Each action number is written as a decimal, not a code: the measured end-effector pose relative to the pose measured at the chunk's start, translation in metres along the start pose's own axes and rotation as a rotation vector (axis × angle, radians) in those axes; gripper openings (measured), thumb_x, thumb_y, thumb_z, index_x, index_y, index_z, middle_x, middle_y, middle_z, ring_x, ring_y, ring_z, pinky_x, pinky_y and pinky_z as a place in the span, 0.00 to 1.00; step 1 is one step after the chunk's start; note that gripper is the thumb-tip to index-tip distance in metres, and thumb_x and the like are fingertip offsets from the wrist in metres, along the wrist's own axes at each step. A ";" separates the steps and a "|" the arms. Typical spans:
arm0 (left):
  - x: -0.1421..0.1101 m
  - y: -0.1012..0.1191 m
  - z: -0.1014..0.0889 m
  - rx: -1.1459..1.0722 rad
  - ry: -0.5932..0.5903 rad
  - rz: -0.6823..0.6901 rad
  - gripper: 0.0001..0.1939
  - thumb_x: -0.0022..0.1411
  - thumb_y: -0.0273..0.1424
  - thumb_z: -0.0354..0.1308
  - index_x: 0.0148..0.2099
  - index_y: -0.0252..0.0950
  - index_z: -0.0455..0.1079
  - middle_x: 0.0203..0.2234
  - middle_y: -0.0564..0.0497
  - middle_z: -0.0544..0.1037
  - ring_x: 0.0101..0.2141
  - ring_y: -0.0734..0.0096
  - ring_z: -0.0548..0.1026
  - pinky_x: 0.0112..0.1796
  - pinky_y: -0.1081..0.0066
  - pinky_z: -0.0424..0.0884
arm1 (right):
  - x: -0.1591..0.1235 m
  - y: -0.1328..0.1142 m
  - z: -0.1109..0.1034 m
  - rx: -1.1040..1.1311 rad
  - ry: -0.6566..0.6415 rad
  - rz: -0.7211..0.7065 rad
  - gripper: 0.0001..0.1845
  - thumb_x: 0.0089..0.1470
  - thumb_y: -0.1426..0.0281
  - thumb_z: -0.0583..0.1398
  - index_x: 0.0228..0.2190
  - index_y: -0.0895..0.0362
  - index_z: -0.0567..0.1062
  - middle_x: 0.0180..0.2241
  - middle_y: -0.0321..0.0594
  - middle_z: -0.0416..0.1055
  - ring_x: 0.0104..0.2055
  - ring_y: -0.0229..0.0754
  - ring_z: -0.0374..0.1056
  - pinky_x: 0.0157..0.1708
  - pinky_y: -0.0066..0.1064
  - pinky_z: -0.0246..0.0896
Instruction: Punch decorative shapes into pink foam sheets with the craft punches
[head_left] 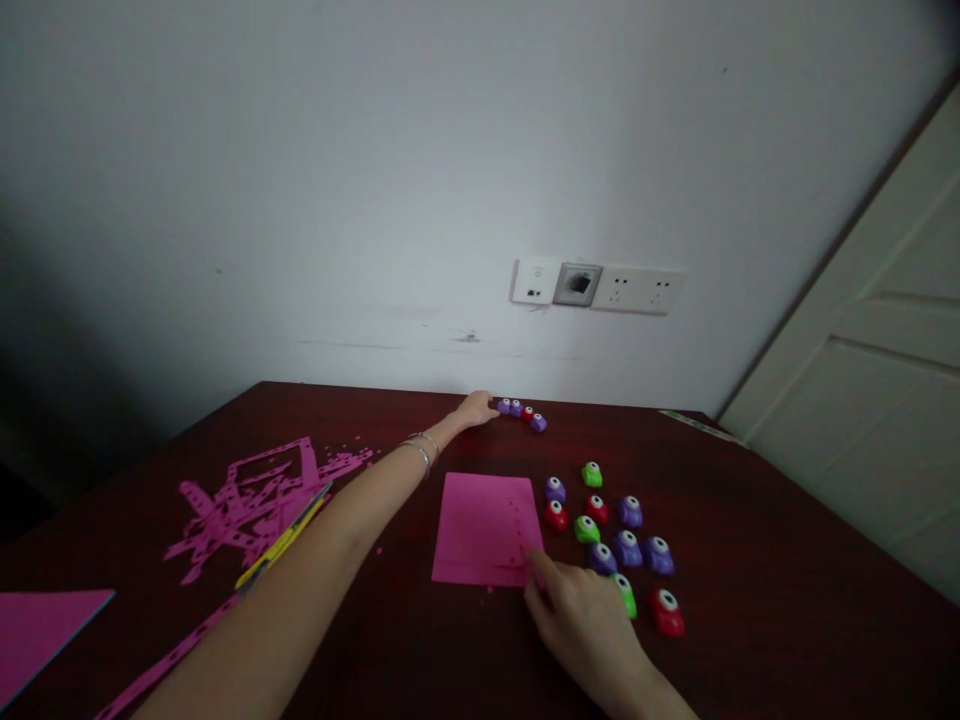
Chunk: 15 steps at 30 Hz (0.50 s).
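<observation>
Four punches [516, 409] by left hand [475, 409] | right hand [589, 612] at pink sheet [480, 530]

Exposure dim, cool grey cast. Light source out of frame. Wall [420, 190] brightest in the broad area left of and above the socket panel [637, 290], falling to near black far left of it; soft vertical shading above panel. Tabletop [420, 650] below it dark red, low contrast, faint sheen. Tiny highlights on glossy eyed pieces [660, 555], lower right of panel. Wide-lens look: door [877, 360] right of panel slants hard, table edges splay. Mild softness overall, right hand [589, 620] low on fine detail
</observation>
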<state>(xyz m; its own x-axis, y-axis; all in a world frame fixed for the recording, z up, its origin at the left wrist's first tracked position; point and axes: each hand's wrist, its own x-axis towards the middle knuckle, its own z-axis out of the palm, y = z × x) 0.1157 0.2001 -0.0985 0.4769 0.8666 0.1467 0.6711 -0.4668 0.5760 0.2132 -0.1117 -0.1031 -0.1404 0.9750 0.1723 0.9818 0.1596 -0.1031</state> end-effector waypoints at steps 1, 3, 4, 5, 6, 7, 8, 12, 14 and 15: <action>0.006 -0.002 0.001 0.012 -0.008 0.001 0.10 0.48 0.32 0.61 0.32 0.30 0.71 0.24 0.50 0.74 0.29 0.69 0.71 0.31 0.75 0.62 | 0.000 0.000 0.000 0.009 0.002 0.000 0.11 0.54 0.73 0.50 0.32 0.53 0.72 0.25 0.37 0.76 0.25 0.41 0.72 0.19 0.26 0.47; 0.015 -0.004 0.003 0.034 -0.023 0.002 0.12 0.47 0.34 0.62 0.32 0.31 0.71 0.24 0.50 0.74 0.29 0.69 0.71 0.30 0.75 0.62 | 0.001 0.001 0.000 0.031 0.011 0.007 0.11 0.53 0.73 0.50 0.30 0.53 0.72 0.25 0.36 0.75 0.25 0.41 0.72 0.19 0.26 0.47; 0.018 -0.005 0.005 0.043 -0.031 0.001 0.12 0.46 0.35 0.62 0.31 0.31 0.71 0.24 0.50 0.74 0.29 0.69 0.71 0.30 0.75 0.62 | 0.001 0.002 0.000 0.042 0.018 0.009 0.11 0.53 0.73 0.50 0.30 0.53 0.72 0.25 0.36 0.76 0.25 0.41 0.72 0.19 0.26 0.47; 0.021 -0.006 0.006 0.050 -0.038 0.000 0.12 0.46 0.35 0.63 0.31 0.31 0.71 0.24 0.50 0.74 0.28 0.69 0.71 0.30 0.75 0.62 | 0.001 0.002 0.000 0.052 0.022 0.009 0.11 0.54 0.73 0.50 0.30 0.53 0.72 0.25 0.36 0.76 0.25 0.41 0.72 0.20 0.27 0.47; 0.023 -0.006 0.008 0.055 -0.045 0.000 0.12 0.46 0.36 0.63 0.30 0.31 0.71 0.24 0.50 0.74 0.28 0.69 0.71 0.30 0.75 0.62 | 0.001 0.002 0.001 0.063 0.024 0.007 0.11 0.54 0.73 0.50 0.30 0.53 0.72 0.25 0.36 0.76 0.25 0.41 0.72 0.20 0.27 0.47; 0.025 -0.007 0.010 0.059 -0.051 -0.001 0.12 0.46 0.36 0.63 0.30 0.31 0.71 0.24 0.49 0.74 0.28 0.69 0.71 0.30 0.75 0.62 | 0.001 0.003 0.002 0.073 0.024 0.003 0.11 0.54 0.73 0.50 0.30 0.53 0.72 0.25 0.36 0.75 0.25 0.41 0.72 0.20 0.27 0.47; 0.026 -0.007 0.012 0.062 -0.055 -0.002 0.12 0.47 0.36 0.62 0.29 0.32 0.71 0.24 0.49 0.74 0.28 0.69 0.71 0.30 0.75 0.62 | 0.001 0.003 0.002 0.082 0.022 -0.001 0.11 0.54 0.73 0.50 0.29 0.53 0.72 0.25 0.36 0.75 0.25 0.41 0.72 0.20 0.27 0.47; 0.028 -0.008 0.018 0.076 -0.047 -0.003 0.10 0.49 0.36 0.61 0.30 0.33 0.71 0.26 0.48 0.75 0.29 0.69 0.71 0.31 0.74 0.63 | 0.001 0.004 0.005 0.097 0.003 -0.005 0.11 0.53 0.73 0.50 0.28 0.54 0.71 0.25 0.36 0.75 0.25 0.41 0.72 0.21 0.27 0.47; 0.028 -0.009 0.021 0.080 -0.032 -0.008 0.09 0.50 0.35 0.61 0.30 0.34 0.71 0.27 0.48 0.75 0.29 0.69 0.71 0.31 0.74 0.62 | 0.000 0.005 0.006 0.098 -0.009 -0.001 0.10 0.53 0.73 0.50 0.28 0.54 0.71 0.24 0.36 0.75 0.25 0.41 0.72 0.21 0.28 0.46; 0.027 -0.009 0.021 0.079 -0.023 -0.010 0.09 0.50 0.35 0.60 0.30 0.34 0.71 0.26 0.48 0.75 0.28 0.69 0.71 0.30 0.74 0.62 | 0.001 0.005 0.006 0.098 -0.013 0.000 0.10 0.53 0.74 0.50 0.28 0.54 0.70 0.24 0.36 0.75 0.25 0.41 0.71 0.21 0.28 0.45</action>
<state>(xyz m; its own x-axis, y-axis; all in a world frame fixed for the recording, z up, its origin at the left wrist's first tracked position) 0.1346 0.2243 -0.1169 0.4822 0.8676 0.1216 0.7182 -0.4710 0.5122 0.2171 -0.1096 -0.1089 -0.1429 0.9768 0.1597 0.9647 0.1735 -0.1980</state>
